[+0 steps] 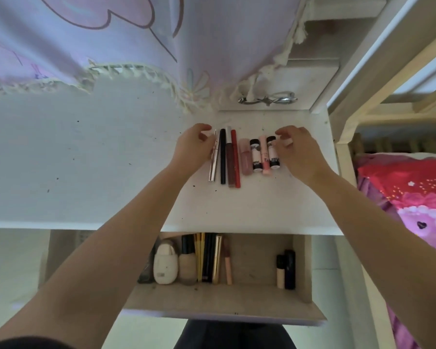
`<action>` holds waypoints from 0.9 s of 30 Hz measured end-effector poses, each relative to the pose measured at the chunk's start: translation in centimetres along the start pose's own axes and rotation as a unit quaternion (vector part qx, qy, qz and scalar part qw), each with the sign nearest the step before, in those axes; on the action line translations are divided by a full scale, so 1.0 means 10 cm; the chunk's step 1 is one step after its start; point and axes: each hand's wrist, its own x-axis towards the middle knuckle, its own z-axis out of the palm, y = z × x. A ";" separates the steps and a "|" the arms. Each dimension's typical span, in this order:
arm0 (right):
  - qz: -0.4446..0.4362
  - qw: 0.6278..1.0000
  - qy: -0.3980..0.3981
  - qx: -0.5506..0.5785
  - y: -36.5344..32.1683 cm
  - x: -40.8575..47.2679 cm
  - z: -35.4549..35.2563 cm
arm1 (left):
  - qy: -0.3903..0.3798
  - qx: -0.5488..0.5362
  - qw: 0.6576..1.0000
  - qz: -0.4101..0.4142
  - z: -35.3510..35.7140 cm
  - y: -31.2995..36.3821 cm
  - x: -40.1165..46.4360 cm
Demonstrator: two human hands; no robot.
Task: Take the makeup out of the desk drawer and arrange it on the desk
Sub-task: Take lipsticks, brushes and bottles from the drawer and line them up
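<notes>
A row of makeup lies side by side on the white tabletop: a silver pencil, a black pencil, a brown gloss tube with a silver cap, a red pencil, a mauve gloss tube, two black-and-white tubes and a slim pink tube between them. The left hand sits at the left end of the row, fingers curled, touching the silver pencil. The right hand sits at the right end, fingers curled against the outer black-and-white tube; whether either hand actually grips cannot be told. Below the tabletop's front edge the drawer stands open, holding more makeup: a white compact, a foundation bottle, gold and black sticks, a peach tube and two small dark tubes at the right. A lilac fringed cloth hangs behind; a red floral pillow lies at the right.
</notes>
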 end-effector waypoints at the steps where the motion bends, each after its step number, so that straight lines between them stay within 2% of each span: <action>1: -0.012 1.000 0.010 -0.009 -0.01 -0.10 -0.04 | 0.002 -0.002 1.000 -0.002 -0.01 -0.03 -0.10; 4: -0.056 0.998 0.007 0.009 0.00 -0.65 -0.14 | 0.023 -0.001 0.999 0.022 0.03 -0.20 -0.70; 6: -0.072 0.995 -0.059 0.036 0.09 -1.20 -0.09 | 0.024 -0.014 0.999 0.034 0.10 -0.40 -1.26; 9: -0.080 0.980 -0.178 -0.042 0.46 -1.83 0.26 | -0.040 0.043 0.997 0.058 0.35 -0.78 -1.93; 11: -0.015 0.954 -0.265 -0.140 0.73 -2.00 0.52 | -0.107 0.129 0.981 0.098 0.60 -0.98 -2.07; 14: 0.084 0.914 -0.332 -0.218 0.93 -2.00 0.77 | -0.183 0.264 0.946 0.032 0.91 -1.07 -1.93; 16: 0.093 0.906 -0.337 -0.238 0.97 -1.96 0.87 | -0.208 0.339 0.918 -0.006 1.04 -1.05 -1.81; 19: 0.095 0.903 -0.326 -0.262 0.98 -1.94 0.93 | -0.225 0.395 0.891 -0.016 1.14 -1.05 -1.74; 27: 0.011 0.932 -0.258 -0.255 0.92 -2.08 0.86 | -0.184 0.387 0.903 -0.038 1.18 -1.07 -1.72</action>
